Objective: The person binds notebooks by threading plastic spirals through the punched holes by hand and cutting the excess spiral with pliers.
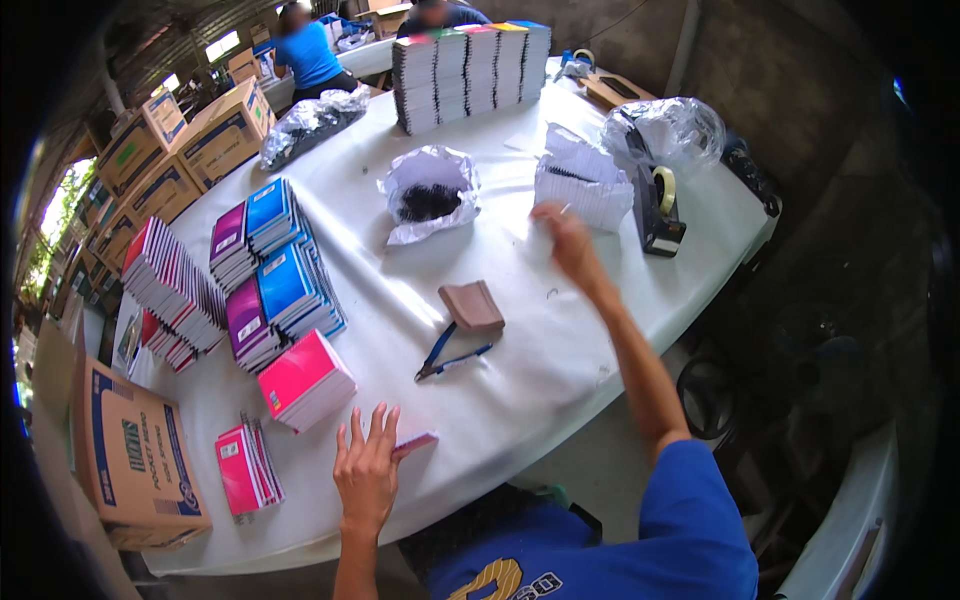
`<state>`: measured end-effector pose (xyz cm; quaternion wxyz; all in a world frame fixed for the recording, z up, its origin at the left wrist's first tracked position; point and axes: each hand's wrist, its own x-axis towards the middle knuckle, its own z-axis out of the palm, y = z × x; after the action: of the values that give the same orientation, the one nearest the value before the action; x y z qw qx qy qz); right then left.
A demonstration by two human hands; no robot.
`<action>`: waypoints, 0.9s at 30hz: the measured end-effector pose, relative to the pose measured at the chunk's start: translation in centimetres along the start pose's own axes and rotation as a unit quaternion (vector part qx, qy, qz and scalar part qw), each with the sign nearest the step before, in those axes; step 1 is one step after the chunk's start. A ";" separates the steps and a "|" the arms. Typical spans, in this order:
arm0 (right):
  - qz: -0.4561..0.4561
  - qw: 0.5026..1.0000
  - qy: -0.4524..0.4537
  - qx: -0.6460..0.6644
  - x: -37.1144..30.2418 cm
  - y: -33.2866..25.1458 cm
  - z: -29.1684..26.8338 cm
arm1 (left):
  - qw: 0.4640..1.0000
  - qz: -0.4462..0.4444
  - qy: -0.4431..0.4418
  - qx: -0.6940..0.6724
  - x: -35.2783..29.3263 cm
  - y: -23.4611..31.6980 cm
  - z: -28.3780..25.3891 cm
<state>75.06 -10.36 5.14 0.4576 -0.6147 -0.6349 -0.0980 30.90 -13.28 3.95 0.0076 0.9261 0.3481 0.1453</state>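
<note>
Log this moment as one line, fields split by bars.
left hand: at pink notebook | right hand: near white paper bundle | between: brown block, blue-handled pliers

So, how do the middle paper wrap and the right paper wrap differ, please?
Contents: the middle wrap lies wide open around a dark heap; the right wrap shows only a little dark material near its upper left.

Hands: the right hand is at the right wrap's lower left, though contact is unclear; no hand is at the middle wrap.

Shared: both are crumpled white paper on the white table.
</note>
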 end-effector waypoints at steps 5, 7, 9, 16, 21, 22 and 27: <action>0.252 0.916 -0.143 -0.278 5.9 10.6 -5.3 | 0.999 -0.021 0.011 -0.027 0.4 0.2 0.1; -0.004 0.954 -0.044 -0.298 1.1 12.6 -4.6 | 1.000 -0.021 0.010 -0.016 0.7 0.3 0.6; 0.009 0.926 -0.125 -0.356 0.7 8.6 -2.0 | 0.999 -0.046 -0.001 -0.002 -0.2 -0.3 0.2; 0.248 0.931 -0.166 -0.211 3.9 8.0 -5.4 | 0.999 -0.034 -0.022 0.005 0.4 -0.6 0.7; 0.153 0.842 -0.391 -0.340 9.5 11.9 -4.6 | 0.998 -0.060 -0.022 -0.001 -0.1 -0.4 -0.1; 0.150 0.843 -0.392 -0.337 10.0 13.3 -3.7 | 0.998 -0.063 -0.023 -0.001 -0.4 -0.4 -0.3; 0.177 0.891 -0.311 -0.278 4.6 24.7 -9.5 | 0.999 0.001 -0.009 -0.049 0.9 0.4 1.3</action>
<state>101.71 -8.13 2.87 0.0567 -0.8179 -0.5725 0.0083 32.11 -12.89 3.01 0.0563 0.9262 0.3398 0.1535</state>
